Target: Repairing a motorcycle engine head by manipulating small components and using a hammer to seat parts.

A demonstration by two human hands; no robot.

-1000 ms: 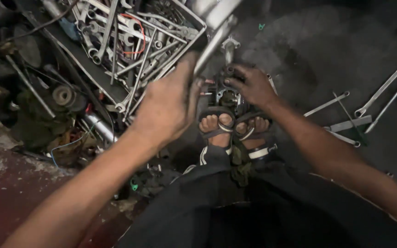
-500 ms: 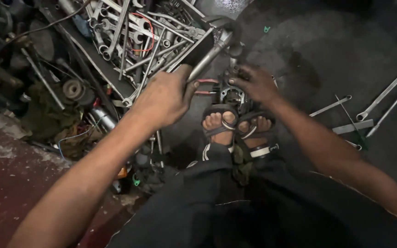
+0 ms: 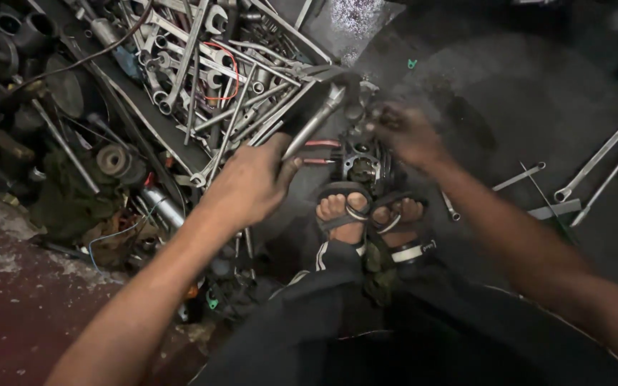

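My left hand (image 3: 252, 182) grips the handle of a long steel wrench (image 3: 316, 120), whose head reaches up towards the right. My right hand (image 3: 405, 132) rests its fingers on the top of a dark metal engine part (image 3: 360, 163) that stands on the floor just beyond my sandalled feet (image 3: 370, 211). The wrench head is close to my right fingers above that part. Red-handled pliers (image 3: 317, 151) lie beside the part, between it and my left hand.
A heap of spanners and wrenches (image 3: 216, 71) fills a tray at the upper left, with dark machine parts (image 3: 59, 93) further left. Two long spanners (image 3: 602, 168) and smaller tools (image 3: 520, 175) lie on the dark oily floor at the right.
My left hand has drawn the wrench out from the tool heap and swung it towards the engine part. My right hand has shifted a little up on the part.
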